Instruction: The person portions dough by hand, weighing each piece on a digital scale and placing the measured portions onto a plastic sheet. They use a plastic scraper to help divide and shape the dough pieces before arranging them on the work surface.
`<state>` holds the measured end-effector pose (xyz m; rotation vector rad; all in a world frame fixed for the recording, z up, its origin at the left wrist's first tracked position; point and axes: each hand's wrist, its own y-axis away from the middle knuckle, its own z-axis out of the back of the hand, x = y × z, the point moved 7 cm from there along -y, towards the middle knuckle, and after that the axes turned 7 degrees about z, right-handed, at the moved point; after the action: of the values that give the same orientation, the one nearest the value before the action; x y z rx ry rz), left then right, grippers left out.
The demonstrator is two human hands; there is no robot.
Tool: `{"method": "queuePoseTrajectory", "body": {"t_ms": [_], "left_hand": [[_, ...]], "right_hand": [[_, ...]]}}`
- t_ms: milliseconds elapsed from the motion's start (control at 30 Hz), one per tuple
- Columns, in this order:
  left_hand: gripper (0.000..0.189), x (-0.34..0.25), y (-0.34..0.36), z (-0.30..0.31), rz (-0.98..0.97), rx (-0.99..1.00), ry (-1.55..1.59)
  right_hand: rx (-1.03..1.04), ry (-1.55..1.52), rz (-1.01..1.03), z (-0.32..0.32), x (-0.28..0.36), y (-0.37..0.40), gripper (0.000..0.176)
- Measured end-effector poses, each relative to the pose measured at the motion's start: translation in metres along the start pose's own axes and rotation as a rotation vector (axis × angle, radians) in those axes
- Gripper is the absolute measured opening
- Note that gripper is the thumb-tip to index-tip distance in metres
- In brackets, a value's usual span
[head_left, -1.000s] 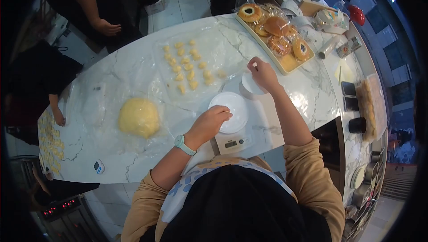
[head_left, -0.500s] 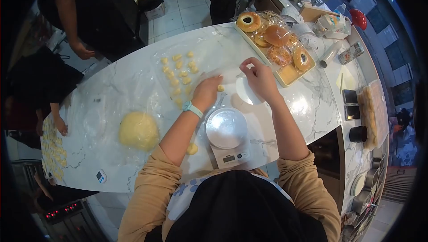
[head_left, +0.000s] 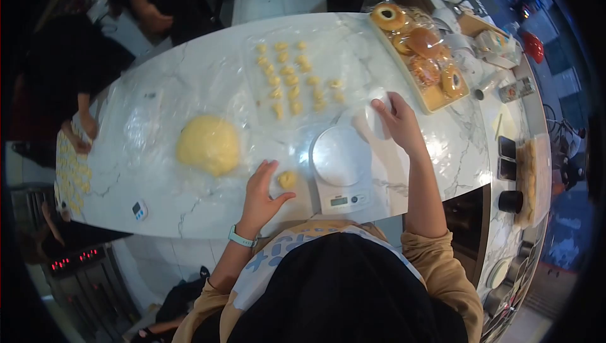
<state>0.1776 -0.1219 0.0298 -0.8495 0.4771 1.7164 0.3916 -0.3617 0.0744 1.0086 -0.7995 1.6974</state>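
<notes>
My left hand (head_left: 260, 196) is open, thumb and fingers apart, beside a small lump of dough (head_left: 287, 180) on the table. My right hand (head_left: 403, 123) grips a white dough scraper (head_left: 379, 119), held up at the right of the kitchen scale (head_left: 343, 161). Nothing lies on the scale's round pan, and its display is lit. To the left rests a large mound of yellow dough (head_left: 208, 145). Several small dough pieces (head_left: 290, 80) sit in rows on a clear plastic sheet beyond the scale.
A tray (head_left: 429, 104) of wrapped buns stands at the back right. A small timer (head_left: 139, 210) lies near the front left edge. Other people stand across the table; one person's hands (head_left: 81, 133) are over many small dough pieces (head_left: 72, 175) at the far left.
My left hand has drawn back from the rows of dough to the small lump left of the scale and opened. My right hand has shifted right and nearer with the scraper. The view has shifted.
</notes>
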Motion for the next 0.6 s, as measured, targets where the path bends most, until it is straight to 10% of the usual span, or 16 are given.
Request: {"method": "queuePoseTrajectory", "body": {"t_ms": [233, 600], "left_hand": [[0.037, 0.020, 0.017, -0.008, -0.056, -0.074, 0.090], [0.025, 0.021, 0.026, -0.006, 0.120, -0.109, 0.242]], "right_hand": [[0.606, 0.362, 0.282, -0.151, 0.068, 0.071, 0.029], [0.432, 0.590, 0.468, -0.188, 0.030, 0.142, 0.035]]}}
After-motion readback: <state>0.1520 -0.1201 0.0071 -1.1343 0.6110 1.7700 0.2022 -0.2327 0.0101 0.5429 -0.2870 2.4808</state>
